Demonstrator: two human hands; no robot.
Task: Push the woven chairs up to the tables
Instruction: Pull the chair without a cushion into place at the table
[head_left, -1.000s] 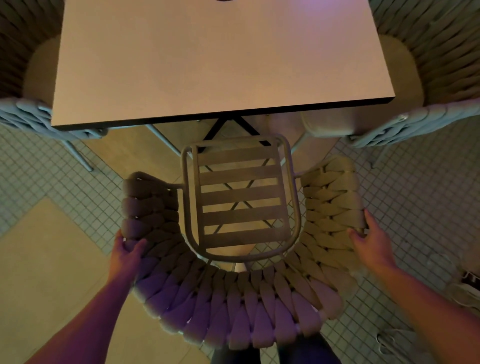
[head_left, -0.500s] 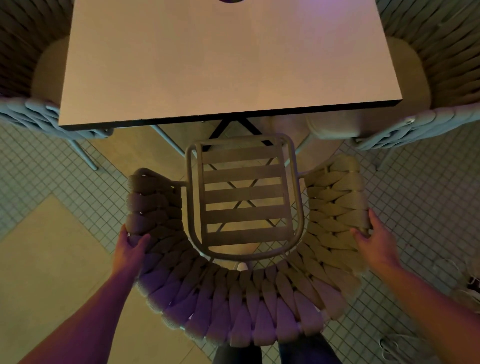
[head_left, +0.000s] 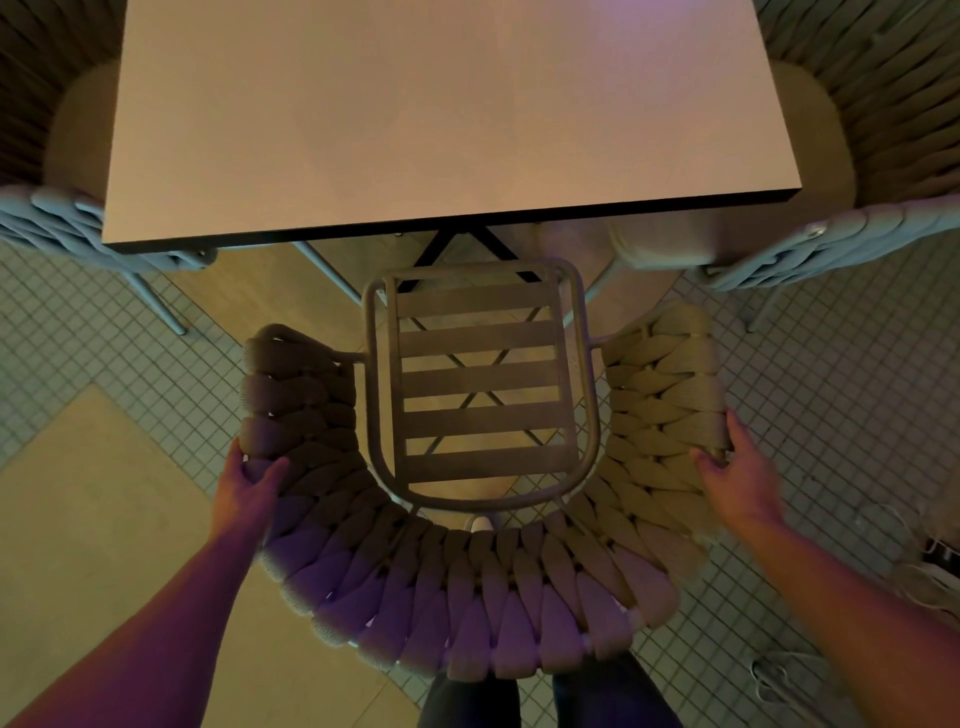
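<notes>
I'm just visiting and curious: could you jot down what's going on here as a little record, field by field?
Doer: a person with bare hands, seen from a head camera looking down
Left hand: gripping the woven chair's left side
Right hand: gripping the chair's right side
Chair seat: slatted, no cushion, its front edge close to the table edge, not under the top
Table: rectangular, pale top, dark edge
Neighbours: a woven chair at the left, another at the right
Floor: small square tiles
</notes>
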